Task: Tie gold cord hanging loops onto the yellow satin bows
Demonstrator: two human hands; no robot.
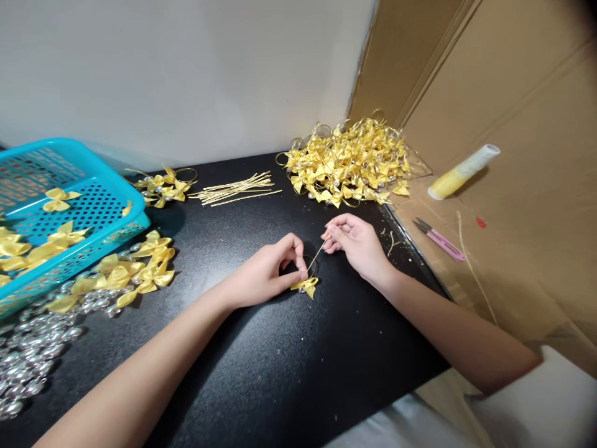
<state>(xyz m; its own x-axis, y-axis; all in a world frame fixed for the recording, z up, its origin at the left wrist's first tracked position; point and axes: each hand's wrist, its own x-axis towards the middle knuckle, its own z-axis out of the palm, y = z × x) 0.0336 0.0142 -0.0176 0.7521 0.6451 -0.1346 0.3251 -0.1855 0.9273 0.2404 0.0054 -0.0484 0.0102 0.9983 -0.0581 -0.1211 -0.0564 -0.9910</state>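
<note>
Over the middle of the black table, my left hand [280, 264] pinches a yellow ribbon bow [308, 286] near its knot, and a small silver bead shows beside the bow. A thin gold wire tie [319, 251] runs up from the bow to my right hand [354, 239]. The thumb and fingers of that hand are closed on the wire's far end, and the wire looks taut between the two hands. Part of a thin loop shows behind the left fingertips. Just how the wire passes through the bow is hidden by the left fingers.
A teal basket [100, 233] of yellow bows stands left, with loose bows [149, 267] and silver beads [37, 348] before it. Gold wire ties [237, 188] lie behind my hands. A heap of finished bow loops [347, 162] sits back right, near pink-handled snips [443, 239] and a roll [464, 171].
</note>
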